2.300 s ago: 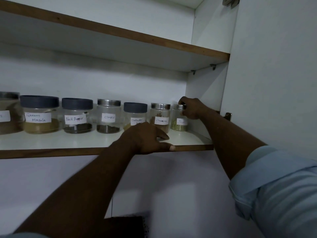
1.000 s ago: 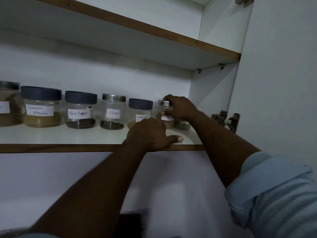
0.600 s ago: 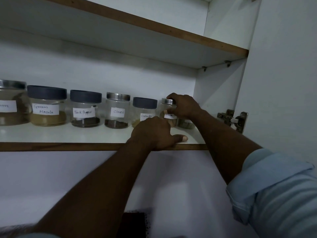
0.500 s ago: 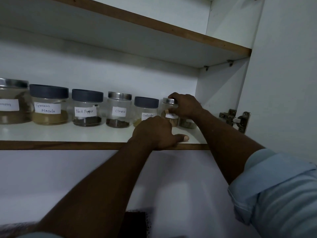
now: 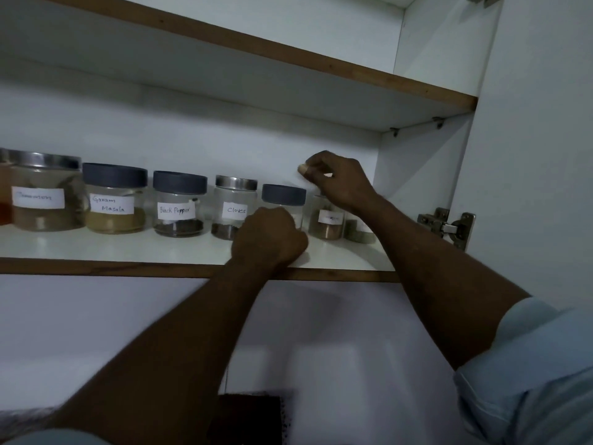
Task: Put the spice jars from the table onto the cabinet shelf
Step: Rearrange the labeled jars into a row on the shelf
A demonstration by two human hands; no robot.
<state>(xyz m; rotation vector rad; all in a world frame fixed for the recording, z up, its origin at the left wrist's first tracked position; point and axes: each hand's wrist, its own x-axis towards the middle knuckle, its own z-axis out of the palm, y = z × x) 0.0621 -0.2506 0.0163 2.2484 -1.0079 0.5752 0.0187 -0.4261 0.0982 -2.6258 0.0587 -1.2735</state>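
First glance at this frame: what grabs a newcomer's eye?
A row of labelled clear glass spice jars lines the white cabinet shelf with a brown wood edge. The right hand hovers with curled fingers above the jars at the row's right end, while the left hand rests as a fist on the shelf's front edge.
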